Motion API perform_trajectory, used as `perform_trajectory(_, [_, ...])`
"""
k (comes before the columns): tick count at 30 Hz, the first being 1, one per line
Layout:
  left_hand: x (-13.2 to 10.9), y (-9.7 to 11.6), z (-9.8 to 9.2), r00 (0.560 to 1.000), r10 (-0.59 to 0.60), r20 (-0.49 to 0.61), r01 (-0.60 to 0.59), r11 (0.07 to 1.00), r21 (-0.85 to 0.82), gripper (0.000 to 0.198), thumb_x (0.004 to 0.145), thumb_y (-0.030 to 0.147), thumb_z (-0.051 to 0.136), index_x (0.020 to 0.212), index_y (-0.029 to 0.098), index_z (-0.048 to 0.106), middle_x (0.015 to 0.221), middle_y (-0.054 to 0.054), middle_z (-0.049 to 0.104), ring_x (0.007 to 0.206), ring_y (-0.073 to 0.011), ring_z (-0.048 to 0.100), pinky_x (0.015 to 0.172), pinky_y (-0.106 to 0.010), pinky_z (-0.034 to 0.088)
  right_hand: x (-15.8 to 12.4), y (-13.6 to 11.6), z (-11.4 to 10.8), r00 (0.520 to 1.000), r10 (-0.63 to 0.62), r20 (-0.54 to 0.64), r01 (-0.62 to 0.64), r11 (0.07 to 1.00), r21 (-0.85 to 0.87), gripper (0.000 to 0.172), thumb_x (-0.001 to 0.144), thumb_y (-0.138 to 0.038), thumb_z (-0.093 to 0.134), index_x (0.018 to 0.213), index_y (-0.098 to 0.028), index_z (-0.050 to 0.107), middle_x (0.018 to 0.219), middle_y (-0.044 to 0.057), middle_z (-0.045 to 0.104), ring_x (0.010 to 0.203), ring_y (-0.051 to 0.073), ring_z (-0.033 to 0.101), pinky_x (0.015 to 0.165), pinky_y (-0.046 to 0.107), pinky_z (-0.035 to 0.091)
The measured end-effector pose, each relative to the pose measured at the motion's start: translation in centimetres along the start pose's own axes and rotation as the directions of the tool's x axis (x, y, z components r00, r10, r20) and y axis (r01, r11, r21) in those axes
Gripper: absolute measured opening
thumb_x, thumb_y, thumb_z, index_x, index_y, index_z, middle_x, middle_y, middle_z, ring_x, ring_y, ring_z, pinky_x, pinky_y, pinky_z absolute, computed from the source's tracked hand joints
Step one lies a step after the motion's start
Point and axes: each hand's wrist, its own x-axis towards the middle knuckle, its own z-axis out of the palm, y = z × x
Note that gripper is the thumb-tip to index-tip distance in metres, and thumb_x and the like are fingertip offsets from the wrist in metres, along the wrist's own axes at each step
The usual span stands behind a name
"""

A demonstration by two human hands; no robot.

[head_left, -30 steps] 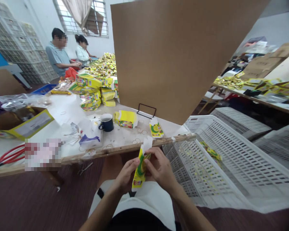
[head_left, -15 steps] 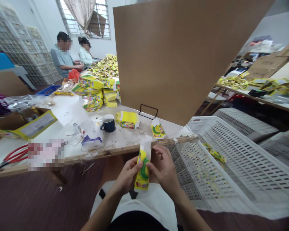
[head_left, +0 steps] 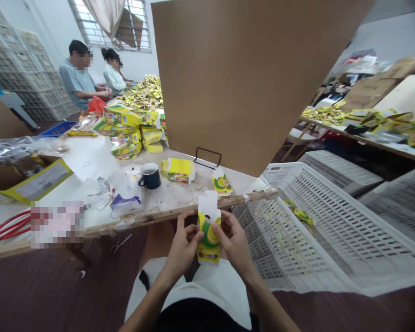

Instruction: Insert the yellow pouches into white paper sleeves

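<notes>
A small yellow and green printed carton (head_left: 209, 240) with a raised white top flap is held upright above my lap. My left hand (head_left: 184, 245) grips its left edge between thumb and fingers. On the opposite edge, my right hand (head_left: 234, 240) pinches it, the thumb lying across the front. Just beyond, at the table edge, lies a similar yellow-green carton (head_left: 222, 184). Whether anything is inside the held carton cannot be seen.
On the table are a dark mug (head_left: 150, 175), a yellow box (head_left: 177, 170), a tissue box (head_left: 126, 203) and red-handled shears (head_left: 10, 226). A large cardboard sheet (head_left: 249, 83) stands ahead. White crates (head_left: 332, 221) sit at right. Two people (head_left: 78, 78) work at far left.
The carton has turned so its printed front faces me more squarely, and my right hand has closed onto its edge. The view has shifted slightly to the right.
</notes>
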Motion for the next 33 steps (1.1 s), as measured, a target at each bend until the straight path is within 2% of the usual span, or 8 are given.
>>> perform_trajectory(4, [-0.1, 1.1, -0.4, 0.991, -0.008, 0.131, 0.011, 1.000, -0.022, 0.066, 0.082, 0.031, 0.062, 0.136, 0.023, 0.025, 0.097, -0.007, 0.068, 0.090, -0.0200, 0.065, 0.079, -0.030, 0.048, 0.2, -0.7, -1.1, 0.994, 0.039, 0.107, -0.064, 0.969, 0.239, 0.038, 0.088, -0.036, 0.057, 0.123, -0.025, 0.046, 0.097, 0.007, 0.064, 0.088, 0.021, 0.063, 0.074, 0.032, 0.053])
perform_trajectory(9, [-0.3, 1.4, -0.7, 0.942, -0.067, 0.328, 0.118, 0.984, -0.137, 0.046, 0.079, 0.026, 0.067, 0.118, 0.023, 0.041, 0.095, -0.006, 0.068, 0.085, -0.0194, 0.066, 0.073, -0.028, 0.049, 0.4, -0.8, -2.6, 0.973, 0.062, 0.224, -0.090, 0.989, 0.115, 0.020, 0.089, -0.038, 0.056, 0.098, -0.021, 0.062, 0.085, 0.003, 0.062, 0.076, 0.018, 0.060, 0.064, 0.026, 0.050])
perform_trajectory(12, [-0.4, 1.2, -0.6, 0.923, -0.069, 0.379, 0.145, 0.973, -0.177, 0.036, 0.075, 0.024, 0.071, 0.099, 0.022, 0.044, 0.087, -0.002, 0.067, 0.075, -0.0151, 0.065, 0.066, -0.024, 0.047, 0.6, -1.0, -2.9, 0.965, 0.062, 0.256, -0.077, 0.996, 0.050, 0.023, 0.090, -0.038, 0.054, 0.081, -0.019, 0.062, 0.074, 0.001, 0.059, 0.070, 0.017, 0.057, 0.062, 0.025, 0.048])
perform_trajectory(14, [-0.5, 1.1, -0.4, 0.934, -0.075, 0.351, 0.145, 0.973, -0.177, 0.040, 0.075, 0.024, 0.072, 0.102, 0.023, 0.041, 0.086, -0.002, 0.068, 0.073, -0.0149, 0.065, 0.067, -0.024, 0.047, 0.7, -1.0, -2.7, 0.976, 0.027, 0.215, -0.039, 0.998, 0.052, 0.021, 0.090, -0.037, 0.055, 0.080, -0.019, 0.063, 0.079, 0.003, 0.061, 0.075, 0.018, 0.058, 0.067, 0.027, 0.049])
perform_trajectory(18, [-0.4, 1.4, -0.4, 0.957, -0.073, 0.281, 0.119, 0.982, -0.149, 0.073, 0.076, 0.025, 0.071, 0.130, 0.026, 0.022, 0.092, -0.006, 0.070, 0.080, -0.0197, 0.067, 0.072, -0.030, 0.049, 0.8, -1.0, -2.0, 0.992, -0.007, 0.122, -0.017, 0.981, 0.194, 0.028, 0.088, -0.035, 0.058, 0.114, -0.026, 0.054, 0.097, 0.004, 0.065, 0.089, 0.021, 0.061, 0.080, 0.034, 0.050])
perform_trajectory(23, [-0.1, 1.5, -0.7, 0.973, -0.049, 0.225, 0.057, 0.998, -0.031, 0.049, 0.077, 0.024, 0.068, 0.120, 0.017, 0.046, 0.097, -0.010, 0.071, 0.087, -0.0220, 0.067, 0.077, -0.030, 0.049, 1.2, -1.2, -2.5, 0.982, -0.142, 0.127, 0.147, 0.989, -0.032, 0.033, 0.092, -0.047, 0.048, 0.095, -0.023, 0.071, 0.097, 0.008, 0.063, 0.097, 0.024, 0.057, 0.088, 0.039, 0.045])
perform_trajectory(29, [-0.3, 1.1, -0.2, 0.986, -0.004, 0.164, 0.001, 1.000, 0.015, 0.049, 0.080, 0.021, 0.063, 0.125, 0.019, 0.045, 0.107, -0.010, 0.070, 0.095, -0.0238, 0.066, 0.084, -0.034, 0.050, 1.3, -1.5, -2.4, 0.965, 0.099, 0.245, -0.077, 0.992, -0.097, 0.034, 0.082, -0.035, 0.064, 0.114, -0.021, 0.061, 0.093, 0.005, 0.066, 0.082, 0.020, 0.063, 0.074, 0.031, 0.051])
perform_trajectory(33, [-0.3, 1.1, 0.0, 0.981, -0.027, 0.192, 0.024, 1.000, 0.018, 0.051, 0.081, 0.021, 0.062, 0.128, 0.017, 0.042, 0.106, -0.012, 0.070, 0.097, -0.0241, 0.066, 0.085, -0.034, 0.049, 1.4, -1.8, -1.8, 0.977, 0.107, 0.185, -0.053, 0.960, -0.275, 0.028, 0.081, -0.028, 0.062, 0.108, -0.022, 0.061, 0.066, -0.002, 0.062, 0.061, 0.017, 0.059, 0.060, 0.025, 0.047])
